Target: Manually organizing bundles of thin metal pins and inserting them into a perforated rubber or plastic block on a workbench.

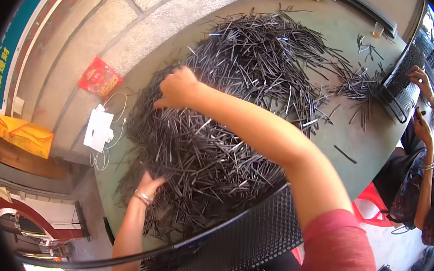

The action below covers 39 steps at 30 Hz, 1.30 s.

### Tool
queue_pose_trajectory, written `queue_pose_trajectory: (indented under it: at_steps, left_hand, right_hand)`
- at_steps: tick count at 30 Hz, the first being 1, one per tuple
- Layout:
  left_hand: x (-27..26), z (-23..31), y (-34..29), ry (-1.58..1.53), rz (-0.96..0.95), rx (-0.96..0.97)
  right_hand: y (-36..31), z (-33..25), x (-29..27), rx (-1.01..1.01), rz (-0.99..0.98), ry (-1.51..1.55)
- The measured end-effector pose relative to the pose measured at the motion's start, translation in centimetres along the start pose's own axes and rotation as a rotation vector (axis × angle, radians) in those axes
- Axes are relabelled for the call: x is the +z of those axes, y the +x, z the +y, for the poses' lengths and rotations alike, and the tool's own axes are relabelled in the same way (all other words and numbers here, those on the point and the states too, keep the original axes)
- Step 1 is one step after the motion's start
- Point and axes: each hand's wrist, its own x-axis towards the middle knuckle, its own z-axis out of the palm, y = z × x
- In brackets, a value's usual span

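Both hands at the near-left side of a loose heap of black strips

The thin black strips [210,158] lie heaped on the green tabletop [335,138], beyond the black mesh tray [271,225]. The right hand [179,88] reaches across the heap, fingers curled; the left hand [148,186] is low at its edge, thumb apart. Blur and angle hide whether either grips strips; I cannot tell. Gathering would likely go best with shallow scoops from both sides, palms along the strips' lengths. Their long axes lie mostly flat or slightly tilted, crossing in every direction, with no common heading.
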Motion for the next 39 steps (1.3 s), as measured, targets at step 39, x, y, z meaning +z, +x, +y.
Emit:
queue_pose_trajectory:
  at_steps: [39]
  left_hand:
    - [2.9,-0.3,-0.2,-0.002,0.046,0.014]
  right_hand:
    - [-11.8,20.2,1.2,0.625,-0.375,-0.481]
